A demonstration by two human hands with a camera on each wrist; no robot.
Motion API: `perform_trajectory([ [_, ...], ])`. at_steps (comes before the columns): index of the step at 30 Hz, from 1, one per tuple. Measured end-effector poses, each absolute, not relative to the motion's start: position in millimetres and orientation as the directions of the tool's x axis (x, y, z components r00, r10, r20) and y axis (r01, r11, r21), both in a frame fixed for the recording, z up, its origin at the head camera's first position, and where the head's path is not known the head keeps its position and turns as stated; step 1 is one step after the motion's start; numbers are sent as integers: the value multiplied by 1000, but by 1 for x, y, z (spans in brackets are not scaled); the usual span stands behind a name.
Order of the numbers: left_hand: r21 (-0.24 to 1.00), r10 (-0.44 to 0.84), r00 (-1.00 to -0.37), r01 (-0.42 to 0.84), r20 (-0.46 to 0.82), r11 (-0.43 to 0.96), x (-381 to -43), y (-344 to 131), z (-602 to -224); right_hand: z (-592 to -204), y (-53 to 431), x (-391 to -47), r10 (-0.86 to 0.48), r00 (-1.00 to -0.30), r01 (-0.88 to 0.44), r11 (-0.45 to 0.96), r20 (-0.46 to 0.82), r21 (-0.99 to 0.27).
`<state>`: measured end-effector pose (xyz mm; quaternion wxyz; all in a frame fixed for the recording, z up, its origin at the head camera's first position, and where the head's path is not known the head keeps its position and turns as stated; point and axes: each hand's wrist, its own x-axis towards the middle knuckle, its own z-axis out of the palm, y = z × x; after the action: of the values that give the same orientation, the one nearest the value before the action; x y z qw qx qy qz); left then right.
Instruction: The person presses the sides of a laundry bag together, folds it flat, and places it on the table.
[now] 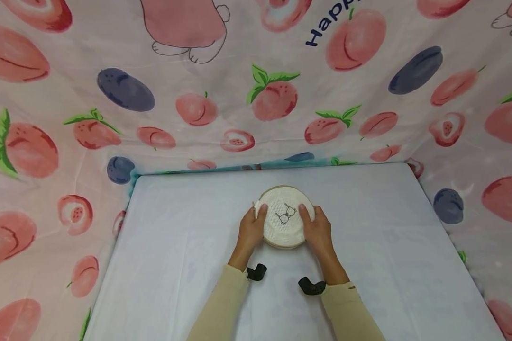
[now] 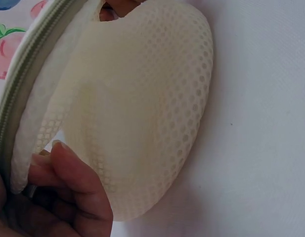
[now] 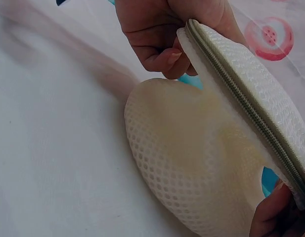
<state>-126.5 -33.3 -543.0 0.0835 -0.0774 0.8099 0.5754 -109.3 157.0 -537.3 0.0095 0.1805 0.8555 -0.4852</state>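
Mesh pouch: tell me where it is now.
In the head view, the pouch is just right of centre, over the white table, held between the left hand and the right hand.

Pouch (image 1: 283, 232) sits between left hand (image 1: 251, 230) and right hand (image 1: 318, 233), over table (image 1: 166, 265). Cloth (image 1: 234, 80) behind table, plus both sides.

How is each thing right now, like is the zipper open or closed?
Mesh bag: held, picture side up
Zipper: looks closed where visible
Left hand: gripping the bag's left side
Right hand: gripping the bag's right side
White table cover: mostly smooth
Fruit-patterned cloth: hanging
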Motion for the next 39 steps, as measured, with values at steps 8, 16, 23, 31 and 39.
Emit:
perform_trajectory([
  [8,913,-25,-972,-227,-232,340,-130,-31,-548,-543,160,-113,297,-934,323,460,-199,-827],
  [16,909,-33,-974,-222,-225,354,-130,-31,-553,-546,161,-114,281,-939,312,461,-197,-831],
  [23,900,-24,-972,-225,-233,374,-128,-32,-555,-553,161,-113,284,-938,315,460,-198,-830],
  [31,891,-15,-977,-200,-212,408,-129,-33,-557,-556,161,-112,288,-939,311,476,-188,-823],
  [39,877,-30,-980,-191,-198,441,-127,-34,-563,-566,160,-111,287,-940,310,492,-185,-814],
])
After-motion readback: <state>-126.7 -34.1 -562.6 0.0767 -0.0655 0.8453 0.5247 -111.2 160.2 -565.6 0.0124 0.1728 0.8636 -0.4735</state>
